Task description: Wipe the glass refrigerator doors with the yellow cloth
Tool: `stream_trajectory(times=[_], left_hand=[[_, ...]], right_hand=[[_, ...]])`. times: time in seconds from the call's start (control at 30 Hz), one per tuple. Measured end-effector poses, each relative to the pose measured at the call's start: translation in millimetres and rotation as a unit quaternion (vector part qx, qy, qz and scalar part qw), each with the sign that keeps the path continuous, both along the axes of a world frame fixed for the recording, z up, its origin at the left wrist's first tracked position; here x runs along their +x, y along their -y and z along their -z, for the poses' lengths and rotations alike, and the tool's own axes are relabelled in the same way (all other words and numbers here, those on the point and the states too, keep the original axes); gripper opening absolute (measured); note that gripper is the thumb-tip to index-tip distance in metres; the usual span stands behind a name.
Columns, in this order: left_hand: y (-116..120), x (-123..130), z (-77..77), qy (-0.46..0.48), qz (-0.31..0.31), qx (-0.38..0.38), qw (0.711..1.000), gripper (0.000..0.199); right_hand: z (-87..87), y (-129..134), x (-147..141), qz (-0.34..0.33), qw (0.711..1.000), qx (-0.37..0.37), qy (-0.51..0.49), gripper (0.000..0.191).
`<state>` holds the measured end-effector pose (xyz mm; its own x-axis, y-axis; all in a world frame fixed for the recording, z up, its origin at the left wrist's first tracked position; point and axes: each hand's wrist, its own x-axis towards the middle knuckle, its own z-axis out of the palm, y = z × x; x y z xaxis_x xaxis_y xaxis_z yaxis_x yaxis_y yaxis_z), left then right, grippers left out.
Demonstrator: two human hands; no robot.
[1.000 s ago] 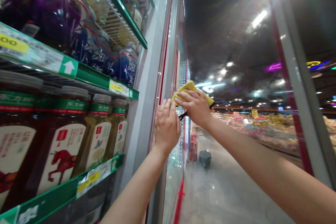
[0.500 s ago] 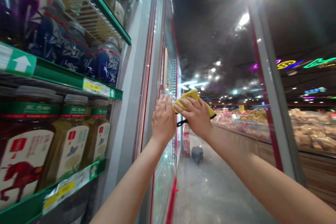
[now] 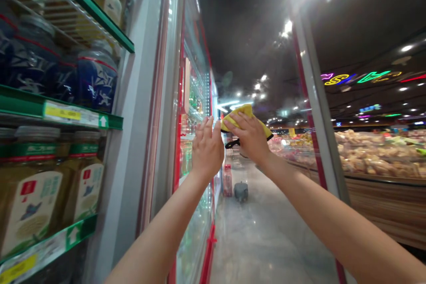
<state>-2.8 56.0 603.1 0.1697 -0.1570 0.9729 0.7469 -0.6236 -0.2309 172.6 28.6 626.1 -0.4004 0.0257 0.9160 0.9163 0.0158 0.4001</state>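
Note:
My right hand (image 3: pixel 249 136) is spread over a folded yellow cloth (image 3: pixel 244 110) with a dark edge and a black loop. The cloth is held up at the pane of an open glass door, whose grey frame (image 3: pixel 311 66) stands to the right. Close beside it, my left hand (image 3: pixel 208 148) is raised with its fingers stretched out and nothing in it. Whether the left palm touches the glass, I cannot tell.
To the left, an open cooler holds blue-labelled bottles (image 3: pixel 96 75) above tea bottles (image 3: pixel 35 199) on green-edged shelves. Further glass-fronted coolers line the aisle. A grey object (image 3: pixel 241 191) is on the floor (image 3: pixel 262 235). Heaped goods (image 3: pixel 366 153) fill a display on the right.
My view has turned a little to the right, so the shelves and door frame sit further left. Both hands keep nearly the same pose, the cloth still under my right hand.

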Motion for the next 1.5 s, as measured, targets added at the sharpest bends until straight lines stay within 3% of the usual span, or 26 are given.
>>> stream_trajectory(times=[0.1,0.2,0.3,0.43,0.53,0.63,0.73,0.9,1.03,1.13,1.23,1.33,1.5], left_hand=[[2,11,-2.2,-0.016,-0.002,0.007,1.0,0.047],[1,18,-1.6,-0.017,0.011,0.011,1.0,0.047],[0,25,-2.4,-0.027,0.023,0.016,0.999,0.05],[2,39,-3.3,-0.033,0.02,0.029,0.999,0.051],[2,47,2.0,-0.04,0.026,0.034,0.998,0.049],[0,56,9.7,-0.045,0.028,0.031,0.998,0.05],[0,71,12.7,-0.067,0.028,0.043,0.996,0.052],[3,103,5.9,-0.101,0.04,0.066,0.992,0.055],[4,118,2.1,-0.111,0.044,0.067,0.991,0.054],[3,127,-0.7,-0.12,0.043,0.078,0.989,0.05],[2,139,-6.6,-0.123,0.039,0.089,0.988,0.047],[2,150,-12.9,-0.132,0.039,0.09,0.986,0.047],[-1,164,-15.6,-0.15,0.037,0.103,0.983,0.048]], right_hand=[[-6.6,5,25,0.013,0.996,0.036,-0.075,0.054],[15.3,11,43,0.015,0.99,0.069,-0.126,0.056],[28.1,12,41,0.023,0.995,0.056,-0.082,0.055],[0.6,13,41,0.04,0.997,0.041,-0.046,0.054],[-8.2,21,59,0.065,0.991,0.049,-0.11,0.054],[12.0,29,75,0.105,0.976,0.046,-0.184,0.054],[24.8,32,84,0.106,0.984,0.02,-0.138,0.054],[0.2,33,113,0.077,0.99,0.044,-0.109,0.055],[9.5,33,135,0.099,0.975,0.091,-0.175,0.056],[14.4,34,138,0.109,0.982,0.058,-0.145,0.056],[-2.9,40,145,0.107,0.987,0.016,-0.122,0.058],[-11.7,48,161,0.121,0.978,0.02,-0.166,0.057],[20.9,52,177,0.161,0.968,0.041,-0.187,0.054]])
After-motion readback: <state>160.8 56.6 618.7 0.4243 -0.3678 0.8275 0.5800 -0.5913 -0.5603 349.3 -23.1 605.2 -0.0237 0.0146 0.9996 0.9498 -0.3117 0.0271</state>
